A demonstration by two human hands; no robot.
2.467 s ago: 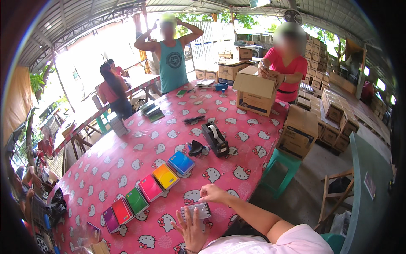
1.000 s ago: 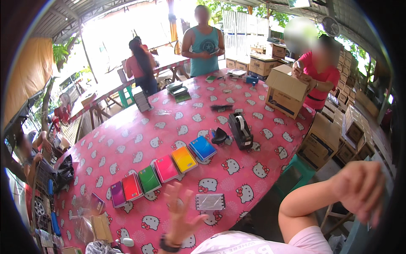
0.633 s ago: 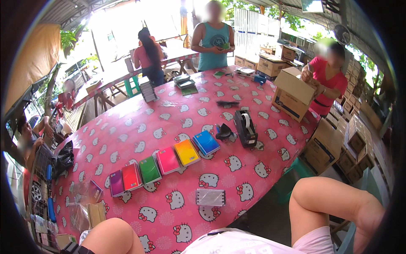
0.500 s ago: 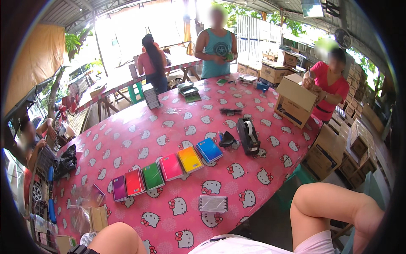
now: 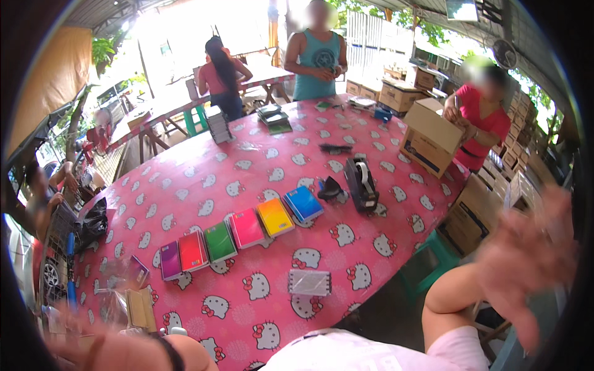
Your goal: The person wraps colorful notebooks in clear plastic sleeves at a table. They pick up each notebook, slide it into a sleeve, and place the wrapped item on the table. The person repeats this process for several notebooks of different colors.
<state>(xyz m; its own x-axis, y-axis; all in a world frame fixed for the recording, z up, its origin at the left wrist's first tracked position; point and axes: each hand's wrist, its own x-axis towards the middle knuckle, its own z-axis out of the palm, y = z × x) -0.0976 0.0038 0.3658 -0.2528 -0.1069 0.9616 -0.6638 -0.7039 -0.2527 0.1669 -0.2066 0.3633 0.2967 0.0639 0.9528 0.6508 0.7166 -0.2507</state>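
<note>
A slanting row of spiral notebooks lies on the pink patterned tablecloth (image 5: 204, 321): purple (image 5: 170, 261), red (image 5: 193, 252), green (image 5: 221, 242), pink (image 5: 249, 228), yellow (image 5: 275, 217) and blue (image 5: 303, 204). Closer to me sits a small pack of spiral-bound pads (image 5: 309, 282), seemingly in clear wrap. My right hand (image 5: 526, 260) is raised beyond the table's right edge, fingers spread and holding nothing visible. My left hand (image 5: 99, 346) is low at the left, near a clear plastic bag (image 5: 111, 306) and a brown cardboard piece (image 5: 141, 309); motion smears its fingers.
A black tape dispenser (image 5: 361, 185) stands beyond the blue notebook. Notebook stacks (image 5: 218, 125) are at the far edge. Several people stand around; one in red (image 5: 486, 120) handles an open carton (image 5: 431, 139). A green stool (image 5: 433, 266) and stacked boxes (image 5: 467, 216) fill the right side.
My right hand has swung up from beside my leg, its fingers spreading. My left hand has come into view at the lower left. The notebooks stay in the same row.
</note>
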